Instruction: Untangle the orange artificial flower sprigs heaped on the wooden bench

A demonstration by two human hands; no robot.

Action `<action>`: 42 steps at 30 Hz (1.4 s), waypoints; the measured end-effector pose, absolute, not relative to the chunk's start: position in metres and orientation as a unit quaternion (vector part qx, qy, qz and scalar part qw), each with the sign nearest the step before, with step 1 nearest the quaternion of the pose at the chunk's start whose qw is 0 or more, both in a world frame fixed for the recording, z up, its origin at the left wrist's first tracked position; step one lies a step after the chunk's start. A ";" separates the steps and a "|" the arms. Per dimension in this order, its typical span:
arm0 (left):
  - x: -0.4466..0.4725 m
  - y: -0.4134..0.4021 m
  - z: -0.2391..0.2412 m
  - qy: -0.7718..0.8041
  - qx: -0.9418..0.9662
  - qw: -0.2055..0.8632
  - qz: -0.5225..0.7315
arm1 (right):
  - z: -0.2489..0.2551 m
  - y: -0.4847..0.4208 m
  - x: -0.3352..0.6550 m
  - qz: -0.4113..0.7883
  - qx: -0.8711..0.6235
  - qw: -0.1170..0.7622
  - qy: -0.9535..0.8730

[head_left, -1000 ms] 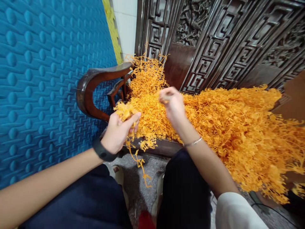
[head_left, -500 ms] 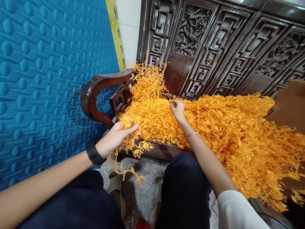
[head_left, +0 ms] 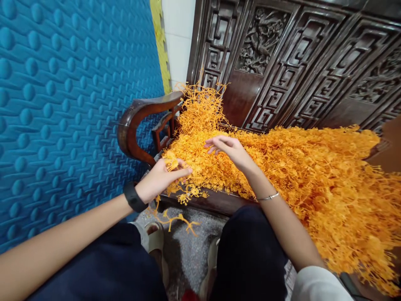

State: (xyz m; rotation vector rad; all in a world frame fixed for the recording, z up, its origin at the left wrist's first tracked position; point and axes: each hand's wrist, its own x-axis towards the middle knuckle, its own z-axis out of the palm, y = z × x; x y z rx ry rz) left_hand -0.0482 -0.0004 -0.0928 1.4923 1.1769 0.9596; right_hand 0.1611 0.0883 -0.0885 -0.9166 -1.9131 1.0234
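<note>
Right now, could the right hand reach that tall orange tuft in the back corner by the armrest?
Probably yes: the right hand hovers open just in front of the tuft, with only the loose orange pile between them.

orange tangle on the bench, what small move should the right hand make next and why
Probably lower the right hand onto the heap just beneath it and pinch one sprig. It hovers open and holds nothing, while the left hand is closed on a small clump at the front edge of the bench, with strands trailing toward the floor.
</note>
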 end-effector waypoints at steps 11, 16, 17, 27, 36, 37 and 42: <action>-0.043 0.002 -0.097 0.472 0.646 0.456 0.391 | -0.084 0.052 0.128 0.449 -0.326 0.397 -0.731; -0.037 0.006 -0.094 0.463 0.598 0.504 0.417 | -0.095 0.054 0.118 0.528 -0.394 0.483 -0.577; -0.035 0.007 -0.094 0.464 0.577 0.517 0.429 | -0.096 0.053 0.115 0.528 -0.405 0.497 -0.558; -0.032 -0.010 -0.090 0.479 0.541 0.555 0.411 | -0.095 0.124 0.198 0.187 -0.530 0.688 -0.460; -0.044 -0.005 -0.095 0.486 0.556 0.534 0.411 | -0.143 0.164 0.226 0.098 -0.619 0.492 -0.605; -0.045 -0.005 -0.095 0.489 0.556 0.530 0.413 | -0.144 0.164 0.225 0.084 -0.624 0.470 -0.618; -0.049 -0.004 -0.092 0.492 0.563 0.514 0.420 | -0.142 0.160 0.227 0.069 -0.637 0.399 -0.656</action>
